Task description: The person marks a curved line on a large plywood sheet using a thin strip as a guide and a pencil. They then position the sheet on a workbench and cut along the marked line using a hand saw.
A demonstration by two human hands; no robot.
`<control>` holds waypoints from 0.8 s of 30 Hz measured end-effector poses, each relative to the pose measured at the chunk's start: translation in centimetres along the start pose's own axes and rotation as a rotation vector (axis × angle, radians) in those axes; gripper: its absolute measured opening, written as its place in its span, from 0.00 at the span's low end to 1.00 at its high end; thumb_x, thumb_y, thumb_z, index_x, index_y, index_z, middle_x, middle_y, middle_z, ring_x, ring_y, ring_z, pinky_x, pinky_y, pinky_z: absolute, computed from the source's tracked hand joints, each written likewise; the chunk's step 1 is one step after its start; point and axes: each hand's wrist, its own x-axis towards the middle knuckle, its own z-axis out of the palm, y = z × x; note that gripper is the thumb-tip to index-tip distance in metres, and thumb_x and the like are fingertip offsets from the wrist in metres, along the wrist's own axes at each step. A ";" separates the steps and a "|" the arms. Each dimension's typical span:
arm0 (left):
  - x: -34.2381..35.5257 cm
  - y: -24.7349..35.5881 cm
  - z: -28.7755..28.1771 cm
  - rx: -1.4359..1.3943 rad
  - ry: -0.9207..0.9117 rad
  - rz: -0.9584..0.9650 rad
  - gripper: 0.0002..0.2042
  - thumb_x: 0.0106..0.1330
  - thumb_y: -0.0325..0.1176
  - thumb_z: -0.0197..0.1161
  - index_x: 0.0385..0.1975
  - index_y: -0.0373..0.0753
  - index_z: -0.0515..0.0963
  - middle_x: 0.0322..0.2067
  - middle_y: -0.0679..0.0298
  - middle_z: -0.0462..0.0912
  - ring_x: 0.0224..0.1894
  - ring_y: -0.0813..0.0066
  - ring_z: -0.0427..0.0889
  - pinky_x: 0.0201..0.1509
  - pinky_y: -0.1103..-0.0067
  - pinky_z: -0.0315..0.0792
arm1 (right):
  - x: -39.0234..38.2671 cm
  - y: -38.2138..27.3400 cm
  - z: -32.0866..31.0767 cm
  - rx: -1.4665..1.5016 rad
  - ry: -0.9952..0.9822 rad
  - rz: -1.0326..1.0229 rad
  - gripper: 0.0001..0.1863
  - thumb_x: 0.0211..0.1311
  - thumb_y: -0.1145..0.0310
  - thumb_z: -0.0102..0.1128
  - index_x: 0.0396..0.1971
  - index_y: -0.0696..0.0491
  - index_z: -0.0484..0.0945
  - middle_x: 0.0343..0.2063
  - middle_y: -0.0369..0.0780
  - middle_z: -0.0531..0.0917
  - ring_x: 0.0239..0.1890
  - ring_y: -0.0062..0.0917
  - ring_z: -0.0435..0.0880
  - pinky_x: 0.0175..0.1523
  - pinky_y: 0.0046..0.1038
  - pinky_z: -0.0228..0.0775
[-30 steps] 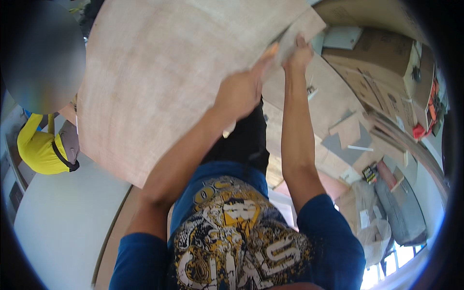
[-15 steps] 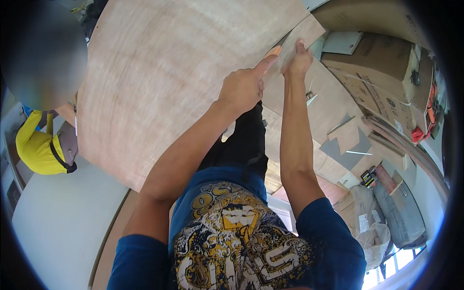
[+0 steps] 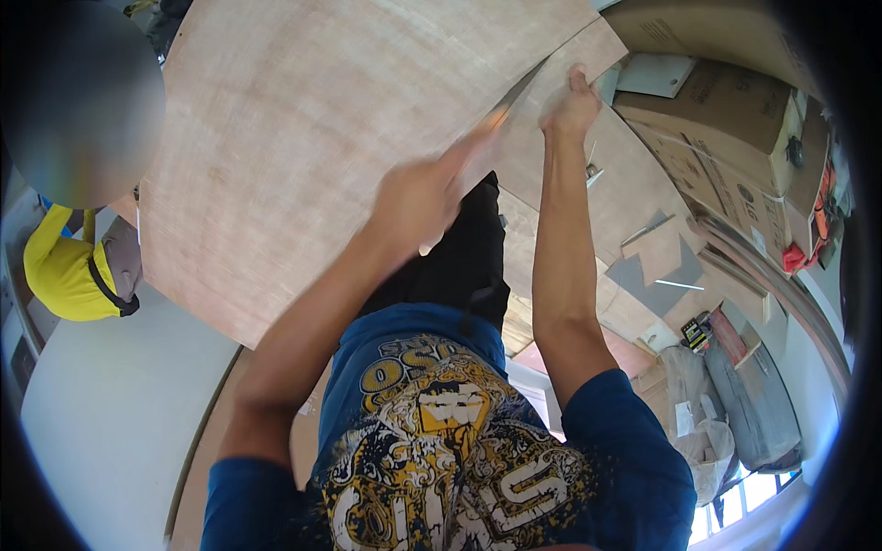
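A large plywood sheet (image 3: pixel 331 119) spans the upper middle of the head view. Along its right side, a narrow plywood strip (image 3: pixel 560 73) is partly separated from it by a cut line. My left hand (image 3: pixel 418 202), smeared by motion, is closed round a handsaw (image 3: pixel 520 89); a bit of orange handle shows ahead of the fingers. The dark blade lies in the cut between sheet and strip. Farther right, my right hand (image 3: pixel 571 108) grips the strip's outer edge, its thumb on top and its other fingers mostly hidden.
A person in a yellow top (image 3: pixel 69 275) is beyond the sheet's left edge. Large cardboard boxes (image 3: pixel 717 138) stand at the right. Offcuts and a grey sheet (image 3: pixel 634 280) lie below right, near plastic-wrapped bundles (image 3: pixel 749 404). A white board (image 3: pixel 119 395) occupies the lower left.
My left hand has drawn the handsaw back toward my body, down and left, baring more blade. My right hand stays on the strip, shifted slightly up in the picture.
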 end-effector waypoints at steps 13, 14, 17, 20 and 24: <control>-10.8 3.9 -5.5 -0.037 -0.091 -0.141 0.31 0.64 0.18 0.53 0.68 0.50 0.69 0.32 0.47 0.83 0.31 0.47 0.84 0.37 0.61 0.78 | 0.4 -0.8 0.0 -0.018 0.016 0.033 0.39 0.72 0.68 0.59 0.70 0.72 0.48 0.67 0.52 0.65 0.70 0.37 0.63 0.76 0.41 0.47; -11.0 3.5 -5.2 -0.038 -0.065 -0.125 0.31 0.63 0.17 0.53 0.67 0.50 0.69 0.32 0.47 0.84 0.31 0.47 0.85 0.37 0.61 0.78 | 0.1 -0.9 0.0 -0.015 0.017 0.028 0.38 0.72 0.68 0.59 0.70 0.72 0.50 0.66 0.52 0.67 0.68 0.37 0.65 0.75 0.41 0.50; -2.4 -0.3 -0.2 -0.032 0.026 0.002 0.31 0.62 0.20 0.54 0.68 0.51 0.68 0.32 0.48 0.85 0.33 0.47 0.85 0.38 0.60 0.78 | -0.2 -0.4 0.0 -0.024 -0.032 -0.018 0.29 0.70 0.68 0.60 0.62 0.69 0.60 0.57 0.49 0.73 0.58 0.36 0.72 0.65 0.39 0.62; 5.2 0.2 3.3 -0.035 0.089 0.041 0.30 0.64 0.24 0.55 0.69 0.52 0.65 0.31 0.47 0.84 0.34 0.44 0.83 0.39 0.57 0.76 | 1.7 0.2 -0.6 -0.047 -0.057 -0.102 0.18 0.67 0.68 0.62 0.49 0.64 0.73 0.43 0.44 0.80 0.44 0.32 0.78 0.51 0.36 0.73; 1.5 2.5 0.6 -0.014 -0.014 -0.019 0.31 0.64 0.23 0.55 0.69 0.51 0.64 0.31 0.47 0.84 0.34 0.45 0.84 0.38 0.57 0.76 | 2.1 0.3 -0.6 -0.009 0.014 -0.083 0.19 0.66 0.68 0.62 0.50 0.65 0.73 0.44 0.44 0.80 0.46 0.32 0.78 0.54 0.35 0.71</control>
